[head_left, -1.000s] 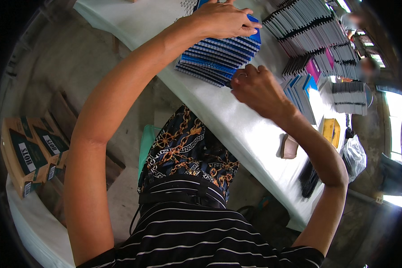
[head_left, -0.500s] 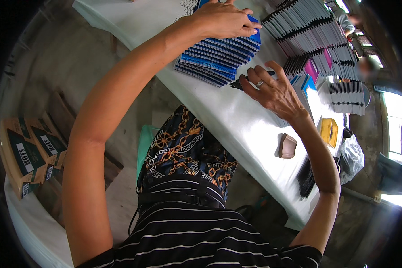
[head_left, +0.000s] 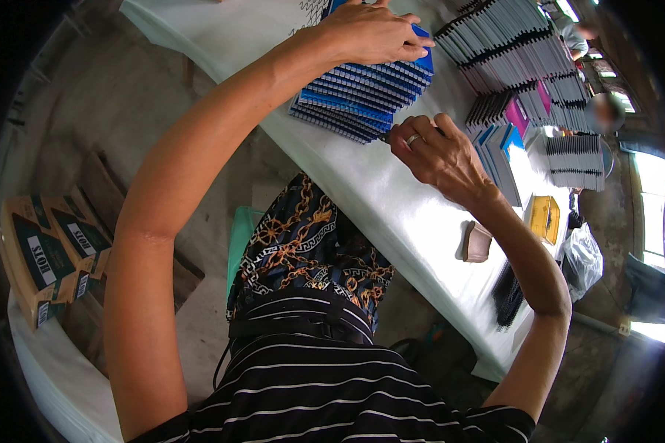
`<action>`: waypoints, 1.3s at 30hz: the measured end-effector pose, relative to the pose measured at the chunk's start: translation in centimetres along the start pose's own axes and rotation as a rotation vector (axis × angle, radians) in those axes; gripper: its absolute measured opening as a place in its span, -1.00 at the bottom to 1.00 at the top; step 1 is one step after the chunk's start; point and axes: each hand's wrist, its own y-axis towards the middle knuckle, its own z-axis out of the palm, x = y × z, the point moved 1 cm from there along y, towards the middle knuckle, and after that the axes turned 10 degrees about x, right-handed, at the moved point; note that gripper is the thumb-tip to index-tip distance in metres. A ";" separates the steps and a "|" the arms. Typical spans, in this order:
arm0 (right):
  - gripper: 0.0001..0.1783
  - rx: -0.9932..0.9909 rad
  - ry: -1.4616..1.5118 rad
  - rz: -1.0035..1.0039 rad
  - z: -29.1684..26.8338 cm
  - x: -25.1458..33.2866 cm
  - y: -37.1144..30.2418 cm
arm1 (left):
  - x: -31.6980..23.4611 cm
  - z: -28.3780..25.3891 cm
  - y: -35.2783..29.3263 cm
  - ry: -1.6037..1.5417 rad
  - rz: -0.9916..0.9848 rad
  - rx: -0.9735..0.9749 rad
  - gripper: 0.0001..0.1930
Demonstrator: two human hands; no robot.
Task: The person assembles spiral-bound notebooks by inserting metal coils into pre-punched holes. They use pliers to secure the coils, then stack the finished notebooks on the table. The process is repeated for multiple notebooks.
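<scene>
Left hand (head_left: 377, 35): atop blue spiral-bound notebooks (head_left: 362, 88) | Right hand (head_left: 440, 153): gripping dark tool (head_left: 384, 137) near their corner | Surface: white table (head_left: 421, 214)

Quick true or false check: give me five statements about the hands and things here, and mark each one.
1. The left hand rests on the blue spiral notebooks. True.
2. The right hand is empty. False: it grips a dark tool, mostly hidden by the fingers.
3. A ring shows on the right hand. True.
4. The yellow container is left of the brown container. False: it is to the right.
5. The striped shirt is mainly black. True.
</scene>
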 end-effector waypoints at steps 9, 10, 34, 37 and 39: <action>-0.76 0.390 0.093 0.260 -0.5 2.3 0.7 | -0.4 0.0 0.1 -0.008 0.017 -0.018 -0.55; -0.73 0.467 0.113 0.292 -0.5 2.5 0.9 | -0.4 0.0 0.0 0.018 0.022 -0.031 -0.55; -0.70 -0.013 -0.118 -0.108 0.8 -2.6 -0.7 | -2.4 -0.7 -1.6 -0.029 -0.067 -0.044 -0.55; -0.77 -0.025 -0.026 -0.091 1.0 -2.5 -0.8 | -2.4 -0.4 -1.6 -0.013 -0.071 -0.084 -0.55; -0.81 -0.002 0.054 -0.019 0.8 -1.8 -0.8 | -2.2 -0.5 -1.0 -0.010 -0.093 -0.030 -0.55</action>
